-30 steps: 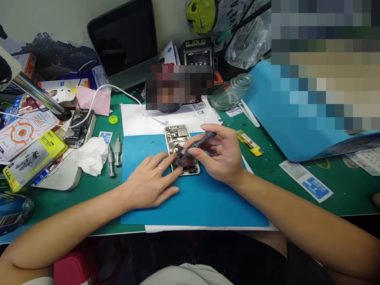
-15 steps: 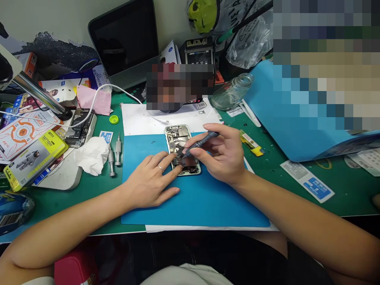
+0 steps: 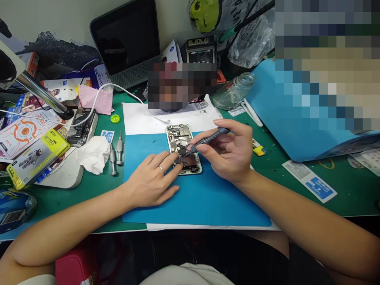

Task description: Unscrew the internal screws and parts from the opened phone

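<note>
An opened phone with bare inner parts (image 3: 179,136) lies on the blue mat (image 3: 190,208). My left hand (image 3: 157,178), a ring on one finger, rests palm down with its fingers apart; its fingertips touch the phone's left edge and lower part. Between the fingers of my right hand (image 3: 228,152) is a dark grey screwdriver (image 3: 209,138), tilted, its tip down at the middle of the phone's lower half. Two grey screwdrivers (image 3: 119,149) lie left of the mat, beside a crumpled white tissue (image 3: 94,154).
Another opened phone (image 3: 80,126) and a yellow battery box (image 3: 37,158) are at the left, below a metal lamp arm (image 3: 43,93). A white cable (image 3: 118,86) crosses the back. Behind the mat lies a glass jar (image 3: 234,91); a label strip (image 3: 310,181) is at the right.
My right hand has shifted slightly right, and the screwdriver is tilted lower, its tip still at the phone. The left hand stays on the phone. The whole view has shifted a little.
</note>
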